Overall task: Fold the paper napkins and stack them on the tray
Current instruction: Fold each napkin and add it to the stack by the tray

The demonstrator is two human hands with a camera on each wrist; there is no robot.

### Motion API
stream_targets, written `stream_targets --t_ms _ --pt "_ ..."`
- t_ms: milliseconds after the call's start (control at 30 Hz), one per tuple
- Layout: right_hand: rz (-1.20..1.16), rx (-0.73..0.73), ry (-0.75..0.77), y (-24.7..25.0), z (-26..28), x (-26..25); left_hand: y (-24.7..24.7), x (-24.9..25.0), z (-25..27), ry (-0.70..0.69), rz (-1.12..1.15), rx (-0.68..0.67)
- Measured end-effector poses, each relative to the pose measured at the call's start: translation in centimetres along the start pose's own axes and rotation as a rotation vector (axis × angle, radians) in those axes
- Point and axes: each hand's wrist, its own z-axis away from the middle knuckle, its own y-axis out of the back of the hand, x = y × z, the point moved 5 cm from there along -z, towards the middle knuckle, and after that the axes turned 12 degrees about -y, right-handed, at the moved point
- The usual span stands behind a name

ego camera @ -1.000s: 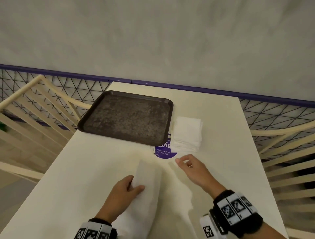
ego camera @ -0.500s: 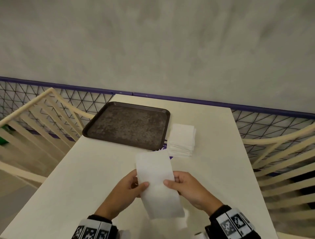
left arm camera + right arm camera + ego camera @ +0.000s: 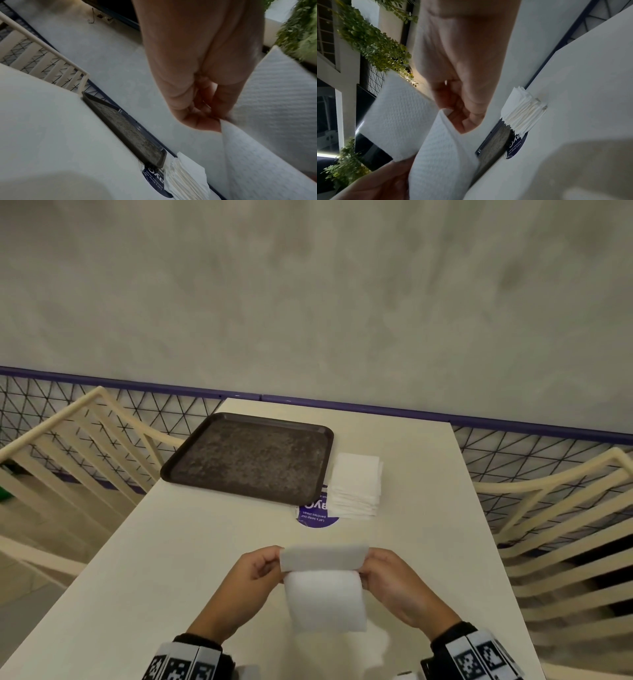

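Grip: both hands pinch the napkin (image 3: 325,587) at its fold, the left hand (image 3: 253,573) on its left edge and the right hand (image 3: 394,580) on its right, thumbs and fingers pressed together on the paper. Half a second ago the sheet was held flat and upright between them; now its top has been turned over toward the person, so a short flap lies across the front and the rest hangs below, clear of the counter (image 3: 171,559). A second ago only the left hand had it. That makes this the folding step, under way and not yet creased. Farther off, the tray (image 3: 205,470) lies bare at the far left, so nothing has been stacked. The pile (image 3: 356,484) of unfolded napkins sits just right of it, partly over a purple sticker (image 3: 317,517).
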Motion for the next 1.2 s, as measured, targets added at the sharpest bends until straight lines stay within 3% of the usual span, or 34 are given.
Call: stream_targets --t_ms 100,300,500,633,767,967,1200 --pt "-0.012 -0.008 0.012 0.1 0.4 -0.4 0.3 -0.1 0.0 -0.007 -0.070 0.001" --pt "0.324 0.173 0.181 0.1 0.7 -0.9 0.0 0.5 0.3 -0.077 -0.121 -0.057" --pt "0.543 0.226 0.253 -1.5 0.6 -1.3 -1.5 0.5 -0.5 -0.194 -0.493 -0.072" --pt "0.675 0.250 0.297 -2.2 0.6 -1.6 -2.0 0.7 -0.9 -0.314 -0.626 -0.040" --pt "0.683 0.290 0.319 -1.9 0.7 -1.9 -1.8 1.4 -1.1 -0.343 -0.690 -0.016" --pt "0.638 0.327 0.303 -0.5 0.9 -1.9 -0.6 0.7 -0.9 -0.249 -0.637 0.029" --pt "0.453 0.344 0.237 1.8 -0.1 -0.6 -0.5 0.0 -1.6 -0.207 -0.464 -0.013"
